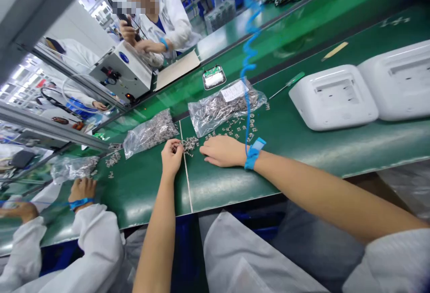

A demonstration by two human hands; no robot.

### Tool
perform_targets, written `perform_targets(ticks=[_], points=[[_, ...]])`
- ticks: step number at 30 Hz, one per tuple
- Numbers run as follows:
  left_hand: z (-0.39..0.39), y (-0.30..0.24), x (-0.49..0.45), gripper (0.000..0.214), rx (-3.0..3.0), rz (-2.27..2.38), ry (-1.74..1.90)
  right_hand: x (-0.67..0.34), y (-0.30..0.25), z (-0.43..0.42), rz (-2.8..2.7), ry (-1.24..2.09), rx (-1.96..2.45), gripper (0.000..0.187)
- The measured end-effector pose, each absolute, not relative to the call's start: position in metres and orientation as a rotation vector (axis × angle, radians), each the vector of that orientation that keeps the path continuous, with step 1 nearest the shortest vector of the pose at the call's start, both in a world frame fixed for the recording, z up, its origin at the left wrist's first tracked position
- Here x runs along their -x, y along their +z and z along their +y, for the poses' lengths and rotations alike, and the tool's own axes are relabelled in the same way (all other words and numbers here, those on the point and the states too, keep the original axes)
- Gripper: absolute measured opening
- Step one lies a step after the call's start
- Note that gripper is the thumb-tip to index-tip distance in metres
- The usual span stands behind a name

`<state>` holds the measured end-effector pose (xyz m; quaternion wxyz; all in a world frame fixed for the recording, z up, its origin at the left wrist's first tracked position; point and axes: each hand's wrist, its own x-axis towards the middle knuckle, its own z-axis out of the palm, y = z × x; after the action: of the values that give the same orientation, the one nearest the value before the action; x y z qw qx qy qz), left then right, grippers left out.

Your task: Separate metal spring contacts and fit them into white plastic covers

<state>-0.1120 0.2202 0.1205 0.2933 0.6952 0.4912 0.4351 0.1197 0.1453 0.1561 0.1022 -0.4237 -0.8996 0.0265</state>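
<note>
My left hand (172, 156) is closed at a heap of small metal parts (191, 144), with a few bits showing between its curled thumb and fingers. To its right, my right hand (224, 150) rests low over the green mat, fingers bent and pressed together. What its fingertips hold, if anything, is hidden. Loose small clips (239, 127) lie scattered just beyond that hand. Behind the hands are two clear plastic bags full of such parts, a left bag (151, 132) and a right bag (215, 109) with a white label. A blue wrist strap (254, 154) circles my right wrist.
White plastic housings (336, 114) stand at the right, beside a green-handled screwdriver (287, 84). A coiled blue cord (249, 46) hangs down to my wrist strap. Beyond the bags lies a device with a circuit board (214, 78). A co-worker's hand (82, 190) works at the left.
</note>
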Motion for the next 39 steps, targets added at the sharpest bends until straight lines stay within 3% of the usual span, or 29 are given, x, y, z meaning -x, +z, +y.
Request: perform_targets(ticks=[17, 24, 28, 32, 36, 39], points=[[0.222, 0.117, 0.116, 0.022, -1.913, 1.366, 1.034, -0.117, 0.159, 0.143, -2.668, 0.127, 1.284, 0.022], [0.235, 0.109, 0.122, 0.030, -1.869, 1.526, 1.202, -0.128, 0.160, 0.150, -2.162, -0.046, 1.550, 0.025], [0.243, 0.109, 0.123, 0.041, -1.882, 1.518, 1.232, -0.142, 0.161, 0.157, -2.181, 0.019, 1.674, 0.021], [0.243, 0.115, 0.120, 0.032, -2.186, 1.450, 1.161, -0.150, 0.161, 0.164, -2.205, 0.018, 1.711, 0.028], [0.226, 0.127, 0.109, 0.033, -2.296, 1.562, 1.367, -0.157, 0.171, 0.169, -2.067, 0.068, 1.675, 0.020], [0.205, 0.137, 0.088, 0.022, -2.121, 1.439, 1.617, -0.165, 0.180, 0.170, -1.974, 0.165, 1.578, 0.015]])
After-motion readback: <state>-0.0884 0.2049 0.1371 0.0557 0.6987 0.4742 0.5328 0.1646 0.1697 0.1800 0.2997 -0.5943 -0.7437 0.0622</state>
